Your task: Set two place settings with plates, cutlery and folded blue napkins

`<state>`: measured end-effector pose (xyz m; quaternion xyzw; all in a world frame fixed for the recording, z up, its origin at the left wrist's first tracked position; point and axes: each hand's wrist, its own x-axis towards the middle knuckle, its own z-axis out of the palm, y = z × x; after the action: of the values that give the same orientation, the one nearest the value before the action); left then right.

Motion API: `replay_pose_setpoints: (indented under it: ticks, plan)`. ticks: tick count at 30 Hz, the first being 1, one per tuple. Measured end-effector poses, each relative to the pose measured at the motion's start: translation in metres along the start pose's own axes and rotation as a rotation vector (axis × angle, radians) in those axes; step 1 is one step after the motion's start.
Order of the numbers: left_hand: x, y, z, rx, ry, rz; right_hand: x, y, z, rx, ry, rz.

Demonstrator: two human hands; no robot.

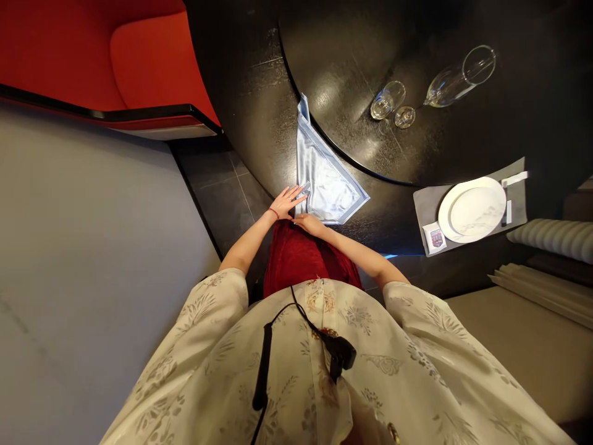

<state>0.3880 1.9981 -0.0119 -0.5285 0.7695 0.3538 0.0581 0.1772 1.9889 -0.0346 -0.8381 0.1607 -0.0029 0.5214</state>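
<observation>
A shiny light-blue cloth napkin (pixel 324 179), folded into a rough triangle, lies on the dark table near its front edge. Its narrow far end is folded up, and a darker blue border runs along its right side. My left hand (pixel 286 203), with a red string on the wrist, lies over the napkin's lower left edge, its fingers spread out. Close beside it, my right hand (pixel 311 225) has its fingers drawn together at the near corner of the napkin. The fingertips there are small and partly hidden.
A raised round turntable (pixel 343 80) carries two small glasses (pixel 388 101) and a stemmed glass (pixel 447 86). At right, a white plate (pixel 477 213) and a wrapped packet (pixel 434 238) sit on a grey placemat (pixel 424 201). A red chair (pixel 152 62) stands at left.
</observation>
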Motion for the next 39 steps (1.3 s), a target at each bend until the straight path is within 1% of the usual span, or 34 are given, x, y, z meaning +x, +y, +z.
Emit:
replay_pose_setpoints:
  ticks: [2,4,8,10,14,16,18,21,25,28,30,32,36,39]
  plan:
    - [0.000,0.000,-0.001,0.027,-0.014,0.016,0.007,0.010,-0.008,0.079,0.064,0.045]
    - [-0.001,0.000,-0.004,0.040,-0.019,0.030,0.014,0.018,-0.016,0.096,0.126,0.084]
    - [-0.002,0.002,-0.006,0.029,0.020,0.037,0.014,0.023,-0.025,-0.037,0.263,0.098]
    - [-0.002,0.003,-0.006,0.016,0.044,0.030,0.008,0.022,-0.026,-0.127,0.258,0.054]
    - [-0.002,0.008,-0.005,-0.017,0.077,0.009,-0.009,0.025,-0.022,-0.252,0.108,-0.088]
    - [-0.002,0.010,-0.006,-0.034,0.085,-0.006,-0.013,0.027,-0.020,-0.271,0.096,-0.100]
    - [-0.002,0.011,-0.006,-0.058,0.099,-0.020,-0.011,0.027,-0.019,-0.261,0.114,-0.082]
    - [0.000,0.007,-0.006,-0.127,0.137,-0.020,0.000,0.028,-0.022,-0.183,0.149,-0.020]
    - [0.006,-0.001,-0.006,-0.244,0.169,-0.023,0.021,0.035,-0.033,0.015,0.233,0.125]
    - [0.008,-0.003,-0.003,-0.286,0.186,-0.044,0.029,0.042,-0.043,0.059,0.275,0.152]
    - [0.009,-0.002,0.002,-0.301,0.224,-0.067,0.028,0.044,-0.048,-0.001,0.306,0.133]
    - [0.010,0.000,0.008,-0.333,0.292,-0.106,0.022,0.045,-0.051,-0.090,0.306,0.080]
    - [0.017,0.007,0.022,-0.432,0.456,-0.186,0.010,0.048,-0.055,-0.218,0.202,-0.062]
    - [0.028,0.014,0.031,-0.483,0.597,-0.257,0.011,0.050,-0.055,-0.226,0.163,-0.035]
